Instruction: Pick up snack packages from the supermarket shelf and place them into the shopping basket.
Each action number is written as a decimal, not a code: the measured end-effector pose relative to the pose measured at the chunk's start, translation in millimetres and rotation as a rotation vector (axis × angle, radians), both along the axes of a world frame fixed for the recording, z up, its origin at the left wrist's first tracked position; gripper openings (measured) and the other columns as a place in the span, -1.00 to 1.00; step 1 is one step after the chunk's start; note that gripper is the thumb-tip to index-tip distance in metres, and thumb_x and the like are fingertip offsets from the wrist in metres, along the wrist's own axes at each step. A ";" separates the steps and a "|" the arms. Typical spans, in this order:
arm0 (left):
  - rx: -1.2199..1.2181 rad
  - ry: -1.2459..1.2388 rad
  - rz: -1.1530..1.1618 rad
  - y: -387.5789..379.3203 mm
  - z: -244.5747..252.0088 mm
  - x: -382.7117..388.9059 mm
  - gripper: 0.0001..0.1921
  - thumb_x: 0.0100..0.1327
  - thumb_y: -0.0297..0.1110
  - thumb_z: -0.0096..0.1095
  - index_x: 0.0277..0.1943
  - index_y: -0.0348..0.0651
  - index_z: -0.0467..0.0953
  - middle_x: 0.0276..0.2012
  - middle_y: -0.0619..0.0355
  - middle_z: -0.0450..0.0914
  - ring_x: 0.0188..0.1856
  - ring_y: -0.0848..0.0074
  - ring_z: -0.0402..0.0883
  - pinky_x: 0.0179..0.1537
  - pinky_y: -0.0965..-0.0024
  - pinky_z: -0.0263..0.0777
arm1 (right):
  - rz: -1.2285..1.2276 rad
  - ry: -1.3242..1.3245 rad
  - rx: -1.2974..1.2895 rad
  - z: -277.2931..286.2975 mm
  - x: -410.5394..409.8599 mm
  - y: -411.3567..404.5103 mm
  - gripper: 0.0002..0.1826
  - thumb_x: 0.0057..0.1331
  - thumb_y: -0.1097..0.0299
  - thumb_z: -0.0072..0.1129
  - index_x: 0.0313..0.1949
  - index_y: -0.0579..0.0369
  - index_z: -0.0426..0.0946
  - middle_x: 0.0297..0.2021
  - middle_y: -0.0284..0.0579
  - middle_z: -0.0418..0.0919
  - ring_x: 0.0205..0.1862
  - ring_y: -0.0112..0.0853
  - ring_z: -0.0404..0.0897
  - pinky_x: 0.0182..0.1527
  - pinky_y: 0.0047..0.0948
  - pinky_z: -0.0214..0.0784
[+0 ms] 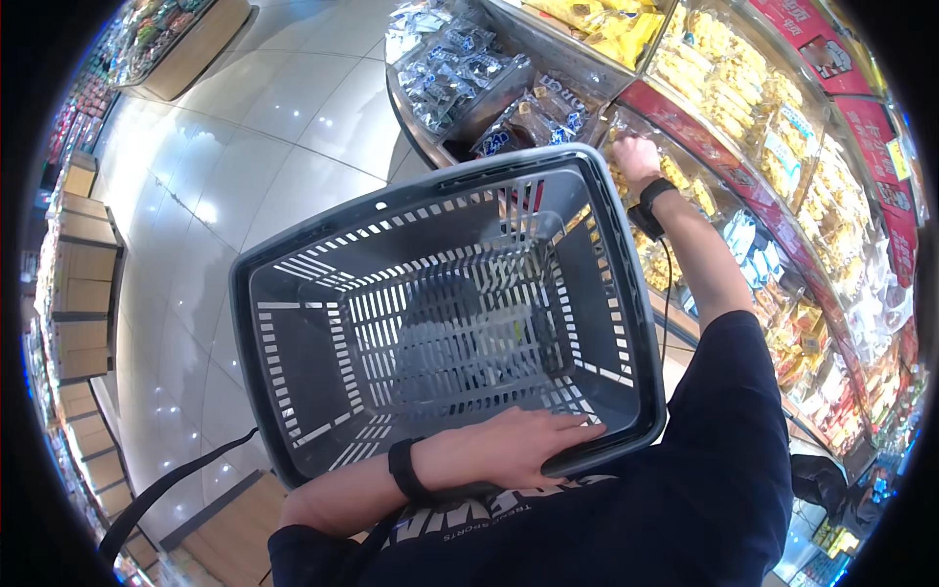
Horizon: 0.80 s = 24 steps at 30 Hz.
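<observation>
A grey plastic shopping basket (455, 323) with slotted walls stands in front of my body, and nothing lies inside it. My left hand (539, 444) rests over its near rim, the fingers pointing right along the edge. Beyond the basket's right far corner, my right hand (637, 158) reaches into a display bin, at clear-wrapped yellow snack packs (678, 180). Its fingers are bent against the wrapping; whether they grip a pack cannot be told. A dark band with a small black device sits on the right wrist, and a thin cable hangs from it.
Tiered bins curve along the right, with yellow snacks (722, 81) above a red edge strip (704, 139). Dark wrapped packs (543, 114) and blue-and-clear packs (455, 66) fill bins at the far end. Wooden display units (86, 275) line the left, across a tiled floor (213, 213).
</observation>
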<state>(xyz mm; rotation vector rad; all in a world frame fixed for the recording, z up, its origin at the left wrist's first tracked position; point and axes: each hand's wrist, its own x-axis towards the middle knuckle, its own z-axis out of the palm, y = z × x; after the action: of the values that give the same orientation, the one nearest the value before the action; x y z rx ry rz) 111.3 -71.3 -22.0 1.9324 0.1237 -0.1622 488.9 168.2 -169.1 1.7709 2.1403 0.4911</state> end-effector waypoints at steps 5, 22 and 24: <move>0.029 -0.021 0.006 -1.5 6.6 1.9 -0.20 0.20 -0.03 0.25 0.43 -0.10 0.10 0.29 -0.15 0.32 0.18 0.04 0.46 0.11 0.09 0.43 | -0.149 0.207 0.021 -14.4 43.2 13.6 -0.72 0.29 0.35 -0.11 -0.38 0.07 0.64 -0.35 0.05 0.67 -0.30 -0.14 0.70 -0.21 -0.19 0.56; 0.173 -0.169 0.051 -95.3 -16.5 -23.1 -0.36 0.07 -0.03 0.35 0.15 -0.22 0.42 -0.09 -0.12 0.59 -0.05 0.01 0.56 -0.04 0.06 0.43 | -0.212 1.780 -0.355 170.0 -131.6 -320.4 -0.25 0.16 0.41 0.30 0.33 0.25 0.21 0.12 0.00 0.47 0.09 -0.32 0.49 0.17 -0.35 0.32; 0.141 -0.270 -0.005 -109.8 -27.7 -15.4 -0.34 0.15 0.12 0.27 0.17 -0.21 0.41 -0.07 -0.21 0.59 -0.03 -0.05 0.55 -0.02 0.01 0.38 | -0.467 1.782 -0.203 168.3 -150.5 -339.5 -0.24 0.28 0.36 0.29 0.38 0.16 0.08 0.19 0.02 0.38 -0.03 -0.18 0.52 0.00 -0.33 0.47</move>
<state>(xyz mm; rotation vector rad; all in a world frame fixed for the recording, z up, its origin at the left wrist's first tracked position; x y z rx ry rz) 96.0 -181.1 -49.7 2.0752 -0.0508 0.1078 338.4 -171.2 -0.8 2.7482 1.9836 -2.0186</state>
